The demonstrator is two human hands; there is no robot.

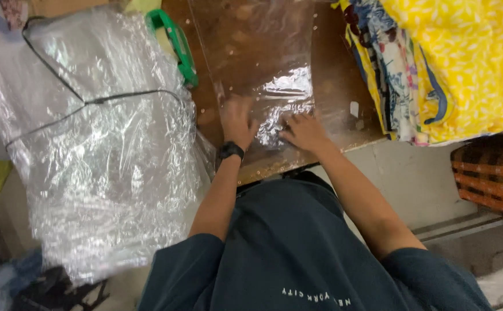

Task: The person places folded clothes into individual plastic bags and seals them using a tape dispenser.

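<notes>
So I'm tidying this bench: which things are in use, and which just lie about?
In use:
left hand
right hand
clear plastic bag

Lying about:
crinkled plastic heap
green handle
yellow patterned fabric stack
orange checked cloth

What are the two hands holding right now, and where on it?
Both hands, left hand and right hand, press on the near end of a clear plastic bag lying flat on the wooden table; whether fingers grasp it is unclear.
</notes>
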